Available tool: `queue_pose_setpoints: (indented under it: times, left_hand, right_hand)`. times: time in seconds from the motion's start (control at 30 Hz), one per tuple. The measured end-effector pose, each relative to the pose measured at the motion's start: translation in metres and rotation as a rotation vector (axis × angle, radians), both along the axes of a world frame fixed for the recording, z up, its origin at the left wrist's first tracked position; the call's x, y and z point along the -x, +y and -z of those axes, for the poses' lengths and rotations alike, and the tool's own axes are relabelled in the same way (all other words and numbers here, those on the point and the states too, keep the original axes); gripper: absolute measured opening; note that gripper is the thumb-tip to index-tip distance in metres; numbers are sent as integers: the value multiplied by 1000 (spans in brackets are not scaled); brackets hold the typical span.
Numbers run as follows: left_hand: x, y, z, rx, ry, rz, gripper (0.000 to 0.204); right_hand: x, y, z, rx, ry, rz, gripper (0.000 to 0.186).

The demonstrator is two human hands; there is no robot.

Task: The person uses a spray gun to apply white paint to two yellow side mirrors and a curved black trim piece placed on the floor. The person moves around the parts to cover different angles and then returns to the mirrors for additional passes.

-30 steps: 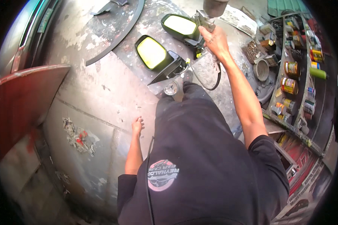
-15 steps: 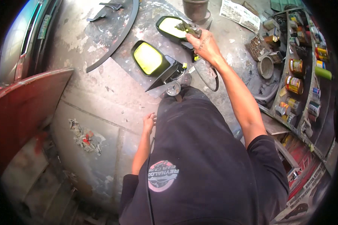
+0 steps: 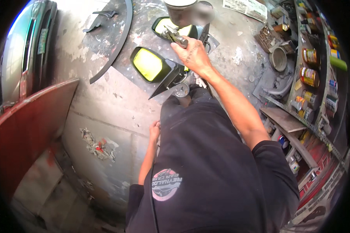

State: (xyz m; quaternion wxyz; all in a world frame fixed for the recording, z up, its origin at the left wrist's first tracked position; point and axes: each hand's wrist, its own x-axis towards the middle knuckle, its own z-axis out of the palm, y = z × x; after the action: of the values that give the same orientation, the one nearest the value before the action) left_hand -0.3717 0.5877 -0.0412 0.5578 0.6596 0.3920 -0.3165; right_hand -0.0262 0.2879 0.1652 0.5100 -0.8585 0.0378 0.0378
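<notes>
My right hand point(image 3: 192, 56) is closed around a metal spray gun point(image 3: 177, 38), its front end over the farther car side mirror point(image 3: 161, 26). That mirror has a black surround and a bright yellow-green face, partly hidden by the gun and hand. Nearer to me lies a second side mirror point(image 3: 148, 65), also yellow-green with a black rim and a dark mounting base. My left hand point(image 3: 154, 131) hangs low beside my left thigh, fingers loosely curled and partly hidden, with nothing visible in it. Close to my legs is a small round object point(image 3: 181, 90) I cannot make out.
A dark bucket point(image 3: 181, 14) stands beyond the mirrors. A curved dark strip point(image 3: 120, 50) lies to their left. At far left are a red panel point(image 3: 31, 112) and a car point(image 3: 19, 42). Shelves with paint cans point(image 3: 309, 76) line the right. Crumpled scraps point(image 3: 99, 146) lie lower left.
My right hand and the spray gun have moved left and slightly nearer, along the farther mirror. The whole view has shifted a little. My left hand stays low by my thigh.
</notes>
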Motion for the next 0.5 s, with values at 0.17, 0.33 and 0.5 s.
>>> queue_pose_setpoints:
  times: [0.17,0.33,0.5]
  left_hand:
    - [-40,35,-18,-38,92,0,31]
    - [-43,114,38,3,52,185,32]
    - [-94,205,56,33,97,297,35]
  right_hand:
    - [4,-6,9,137,32,155,46]
    - [17,-10,12,284,4,417,32]
    - [17,51,0,244,92,564,32]
